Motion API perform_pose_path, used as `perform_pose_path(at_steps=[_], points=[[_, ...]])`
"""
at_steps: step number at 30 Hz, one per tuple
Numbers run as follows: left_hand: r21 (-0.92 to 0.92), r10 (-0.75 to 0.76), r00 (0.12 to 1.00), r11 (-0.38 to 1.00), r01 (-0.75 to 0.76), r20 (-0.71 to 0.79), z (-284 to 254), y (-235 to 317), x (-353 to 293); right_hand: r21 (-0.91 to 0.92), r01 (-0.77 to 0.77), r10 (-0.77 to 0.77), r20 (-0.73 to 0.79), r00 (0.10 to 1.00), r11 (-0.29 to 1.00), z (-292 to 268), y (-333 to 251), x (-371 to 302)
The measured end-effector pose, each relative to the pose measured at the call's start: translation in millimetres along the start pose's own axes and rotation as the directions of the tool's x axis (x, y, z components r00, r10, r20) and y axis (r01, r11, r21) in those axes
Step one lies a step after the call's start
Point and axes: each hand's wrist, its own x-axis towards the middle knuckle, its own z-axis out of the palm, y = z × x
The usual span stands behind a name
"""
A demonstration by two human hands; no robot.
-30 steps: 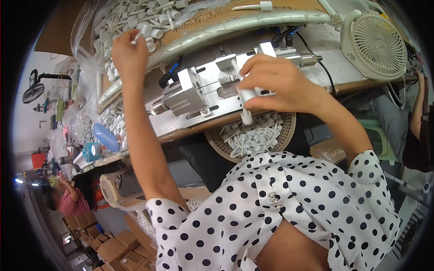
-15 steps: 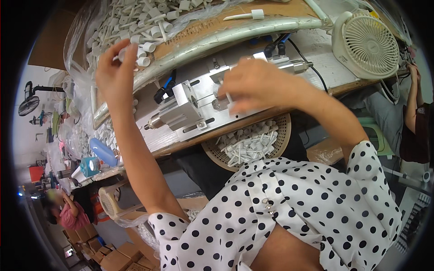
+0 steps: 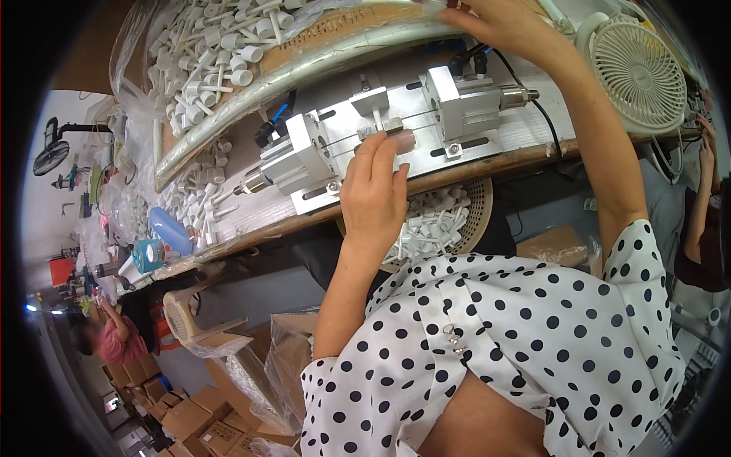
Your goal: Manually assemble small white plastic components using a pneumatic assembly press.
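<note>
My left hand (image 3: 373, 179) is closed at the middle of a metal clamping fixture (image 3: 381, 145), its fingertips round a white cap with a stem (image 3: 378, 119). The stem stands up by the small centre block; the fingers hide part of the cap. Thin rods run in from the fixture's two side blocks. At the top edge my right hand (image 3: 487, 24) pinches another white capped stem (image 3: 432, 7) above the cardboard tray, partly cut off by the picture's edge. A heap of white capped stems (image 3: 221, 57) lies in the tray at the far left.
A tan basket (image 3: 480, 217) with more white pieces sits below the table edge. A white fan (image 3: 636, 72) stands at the right. Loose white pieces and a blue bottle (image 3: 171, 231) lie on the left. Two other people are at the sides.
My left hand has come from the heap down to the fixture's centre. The right hand has left the fixture for the tray's far right, where a capped stem lay.
</note>
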Motion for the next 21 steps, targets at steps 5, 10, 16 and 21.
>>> perform_pose_path(at_steps=[5, 10, 16, 21], points=[[0.050, 0.045, 0.999, 0.998, -0.046, 0.020, 2, 6, 3, 0.093, -0.023, 0.027, -0.035, 0.999, 0.995, 0, -31, -22], [0.041, 0.009, 0.998, 0.999, -0.012, 0.059, 2, 10, 4, 0.181, -0.023, 0.043, -0.111, 0.993, 0.983, 7, -43, -35], [-0.015, -0.023, 0.997, 1.000, 0.024, 0.069, -1, 12, 9, 0.195, 0.092, -0.059, -0.168, 0.984, 0.976, 13, -52, -35], [-0.026, -0.037, 0.996, 0.999, 0.040, 0.077, -3, 11, 11, 0.157, 0.151, -0.124, -0.174, 0.977, 0.976, 13, -63, -36]])
